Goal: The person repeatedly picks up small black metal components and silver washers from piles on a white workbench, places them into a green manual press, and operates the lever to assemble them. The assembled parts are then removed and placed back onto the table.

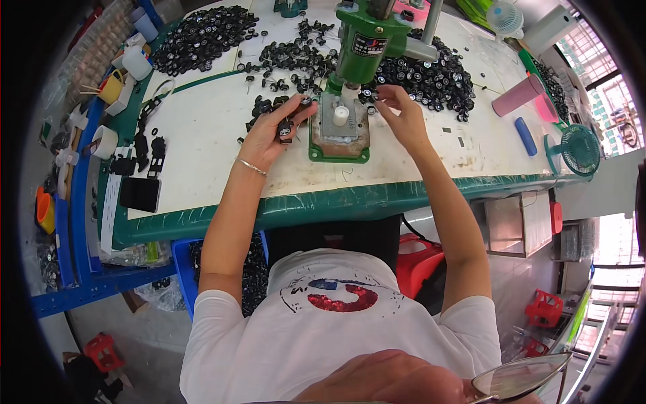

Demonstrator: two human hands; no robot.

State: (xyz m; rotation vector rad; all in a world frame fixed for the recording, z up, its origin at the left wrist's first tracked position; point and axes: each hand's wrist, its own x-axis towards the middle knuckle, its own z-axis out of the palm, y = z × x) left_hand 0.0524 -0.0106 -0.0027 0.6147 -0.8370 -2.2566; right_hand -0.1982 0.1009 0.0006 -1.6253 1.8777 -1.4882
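Note:
My left hand (268, 133), left of the press, is closed around several small black toy wheels (286, 128) with silvery hubs; one shows at the fingertips, others by the palm. Right of the press column, my right hand (406, 121) has its thumb and fingers curled in a pinch at a small black wheel (367, 96). Between the hands stands a green hand press (363, 54) on a worn metal base (340, 151). A white round fixture (341, 116) sits upright on its plate, below the ram.
Heaps of black wheels lie at the far left (208, 37), behind the press (296, 60) and to its right (431, 81). A phone (140, 194) and black plastic parts (141, 145) lie at left. A pink cup (518, 95), blue object (525, 137) and green fan (579, 149) stand right.

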